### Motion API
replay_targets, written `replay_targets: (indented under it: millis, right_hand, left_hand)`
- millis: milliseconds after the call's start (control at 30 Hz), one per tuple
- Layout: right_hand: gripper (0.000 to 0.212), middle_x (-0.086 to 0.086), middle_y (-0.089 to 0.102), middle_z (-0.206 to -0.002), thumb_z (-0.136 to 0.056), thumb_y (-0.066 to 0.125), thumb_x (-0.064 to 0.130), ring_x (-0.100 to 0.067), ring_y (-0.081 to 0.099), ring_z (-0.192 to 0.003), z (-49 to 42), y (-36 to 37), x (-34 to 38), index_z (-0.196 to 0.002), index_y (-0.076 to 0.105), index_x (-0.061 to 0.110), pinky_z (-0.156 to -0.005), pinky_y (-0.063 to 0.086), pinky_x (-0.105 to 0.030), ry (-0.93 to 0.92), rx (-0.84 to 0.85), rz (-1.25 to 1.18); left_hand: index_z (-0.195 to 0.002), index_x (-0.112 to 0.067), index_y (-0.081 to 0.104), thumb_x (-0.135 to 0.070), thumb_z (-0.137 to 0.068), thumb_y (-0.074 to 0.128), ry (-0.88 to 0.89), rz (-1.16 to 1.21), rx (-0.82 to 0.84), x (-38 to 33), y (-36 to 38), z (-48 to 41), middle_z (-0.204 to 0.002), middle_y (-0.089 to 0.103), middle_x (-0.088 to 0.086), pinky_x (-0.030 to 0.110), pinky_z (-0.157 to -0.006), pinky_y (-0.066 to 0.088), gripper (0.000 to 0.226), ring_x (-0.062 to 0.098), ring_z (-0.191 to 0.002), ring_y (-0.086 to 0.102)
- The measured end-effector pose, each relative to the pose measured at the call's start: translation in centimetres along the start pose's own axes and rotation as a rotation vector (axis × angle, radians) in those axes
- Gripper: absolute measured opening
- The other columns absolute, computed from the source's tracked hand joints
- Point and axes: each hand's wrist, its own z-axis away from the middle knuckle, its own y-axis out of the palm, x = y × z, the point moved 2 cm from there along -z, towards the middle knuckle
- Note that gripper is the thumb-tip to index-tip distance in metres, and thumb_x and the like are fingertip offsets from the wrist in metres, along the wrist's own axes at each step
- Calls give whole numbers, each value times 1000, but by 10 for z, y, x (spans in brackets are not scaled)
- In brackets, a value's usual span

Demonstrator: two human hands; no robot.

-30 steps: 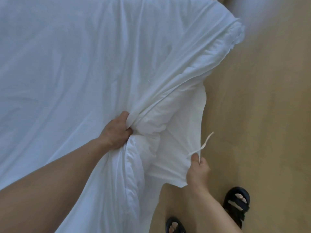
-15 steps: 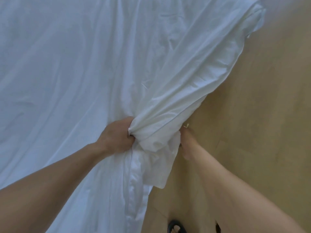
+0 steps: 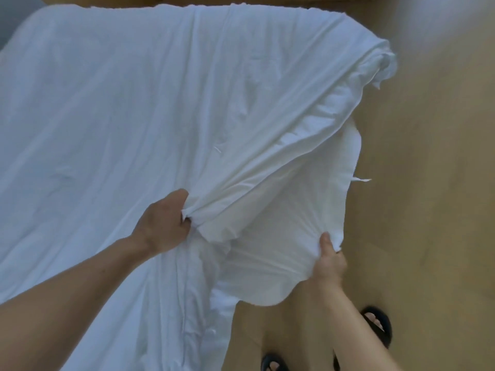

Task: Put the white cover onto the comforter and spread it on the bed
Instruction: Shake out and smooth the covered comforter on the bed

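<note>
The cover (image 3: 241, 116) lies over most of the bed (image 3: 32, 38), so I judge the task well along. The near right corner is not done: it hangs bunched over the floor (image 3: 428, 196). My left hand (image 3: 163, 220) grips a gathered fold at the bed's edge; my right hand (image 3: 328, 259) pinches the hem of a loose flap beside it. I can't tell the comforter from the cover. Left to do: seat this corner, then spread it flat. No writing is readable.
</note>
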Motion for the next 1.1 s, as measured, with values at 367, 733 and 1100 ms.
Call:
replay_targets:
  millis: [367,733,1100]
  right_hand:
    - [20,0,65,-80,-99,59,27,-2,65,-53,-34,-8,0,-85,58,12,-45,50,-16,-50,21,102]
    - [28,-14,71,-90,-94,56,27,-32,65,-84,-123,5,23,-98,64,1,-76,53,-41,129,286,270]
    - [23,-16,72,-105,-99,45,14,-29,68,-88,-219,100,46,-93,67,9,-83,58,-44,278,271,412]
  left_hand:
    - [-118,-32,31,-61,-70,62,210,-12,280,-86,41,-9,-101,46,-17,26,-71,39,65,13,-84,52]
    - [-155,-33,3,-74,-74,58,163,-371,95,-208,78,-164,-158,9,9,52,-104,35,105,34,-139,19]
    - [-145,-16,33,-46,-82,58,429,-408,-85,-232,58,-244,-135,42,7,40,-82,45,73,30,-119,42]
